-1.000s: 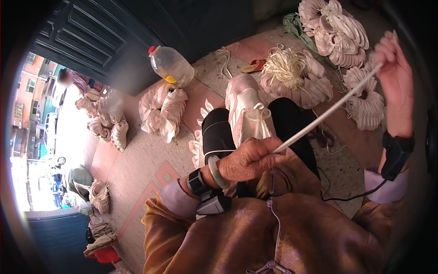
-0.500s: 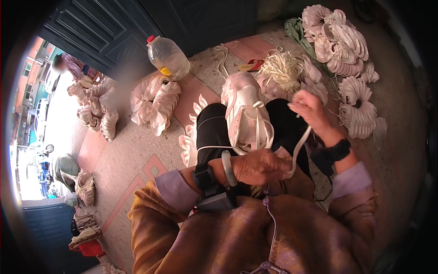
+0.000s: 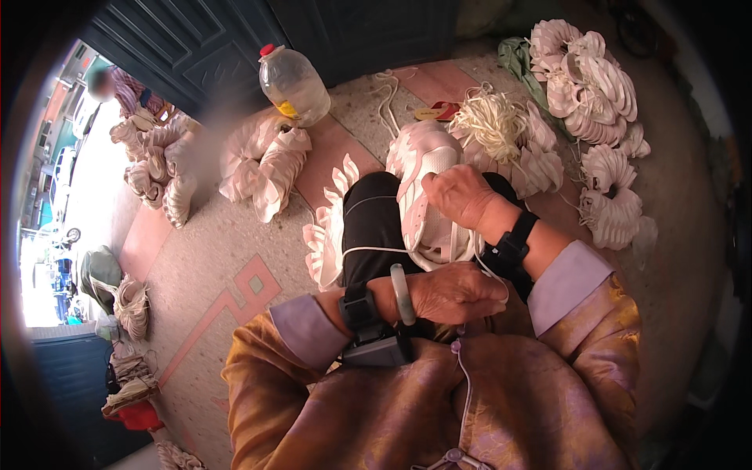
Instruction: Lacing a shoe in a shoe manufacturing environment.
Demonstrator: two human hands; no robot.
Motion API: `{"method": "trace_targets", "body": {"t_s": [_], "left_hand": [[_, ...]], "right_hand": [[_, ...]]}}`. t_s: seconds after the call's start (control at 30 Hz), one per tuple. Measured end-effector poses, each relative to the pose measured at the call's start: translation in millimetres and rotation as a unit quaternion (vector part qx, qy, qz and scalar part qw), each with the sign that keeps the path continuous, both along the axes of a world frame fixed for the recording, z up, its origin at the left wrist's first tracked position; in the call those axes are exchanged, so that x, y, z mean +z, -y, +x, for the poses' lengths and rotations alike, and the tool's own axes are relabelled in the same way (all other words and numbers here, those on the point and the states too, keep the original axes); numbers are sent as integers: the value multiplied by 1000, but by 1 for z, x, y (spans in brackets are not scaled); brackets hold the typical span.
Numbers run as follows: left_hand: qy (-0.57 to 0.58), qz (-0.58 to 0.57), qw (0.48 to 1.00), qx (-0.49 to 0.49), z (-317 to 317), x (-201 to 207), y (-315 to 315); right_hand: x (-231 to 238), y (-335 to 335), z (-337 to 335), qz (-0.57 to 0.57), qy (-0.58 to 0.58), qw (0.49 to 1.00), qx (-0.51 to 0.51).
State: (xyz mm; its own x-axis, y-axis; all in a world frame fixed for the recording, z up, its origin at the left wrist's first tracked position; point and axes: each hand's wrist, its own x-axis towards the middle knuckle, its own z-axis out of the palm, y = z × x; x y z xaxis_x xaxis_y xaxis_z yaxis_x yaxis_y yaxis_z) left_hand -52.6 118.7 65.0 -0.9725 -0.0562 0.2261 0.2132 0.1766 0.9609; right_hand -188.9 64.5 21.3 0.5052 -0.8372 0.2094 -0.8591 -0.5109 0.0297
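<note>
A pale pink and white sneaker (image 3: 423, 145) lies across my lap, its toe away from me and its opening toward me. My right hand (image 3: 464, 196) is over the tongue and lacing area, fingers curled; whatever they grip is hidden. Close to my body, just behind the shoe's opening, my left hand (image 3: 458, 294) is closed in a pinch on a white shoelace (image 3: 491, 271). Part of that lace shows between the left fingers and the right wrist. A thin white cord (image 3: 374, 250) runs across my dark-trousered thigh (image 3: 372, 207).
A bundle of cream laces (image 3: 489, 121) rests on shoe pieces beyond my right knee. Stacked pale shoe uppers (image 3: 587, 78) lie at the far right, with others (image 3: 274, 168) at left. A large clear bottle (image 3: 294, 86) with a red cap stands by the dark door (image 3: 188, 47).
My right hand has come from the right, where it held a lace stretched, to over the shoe's tongue. The left hand has stayed near the shoe's opening, still pinching.
</note>
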Motion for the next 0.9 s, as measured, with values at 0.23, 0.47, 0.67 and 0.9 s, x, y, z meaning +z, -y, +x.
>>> {"method": "trace_targets", "body": {"t_s": [0.23, 0.47, 0.67, 0.9], "left_hand": [[6, -11, 999, 39, 3, -4, -1], [15, 9, 999, 38, 5, -5, 2], [5, 44, 998, 34, 4, -6, 4], [14, 81, 996, 38, 6, -1, 7]], "right_hand": [[-12, 7, 4, -25, 29, 999, 7], [-28, 1, -6, -2, 298, 929, -219], [-43, 5, -21, 38, 423, 875, -233], [4, -5, 0, 10, 76, 987, -139]]}}
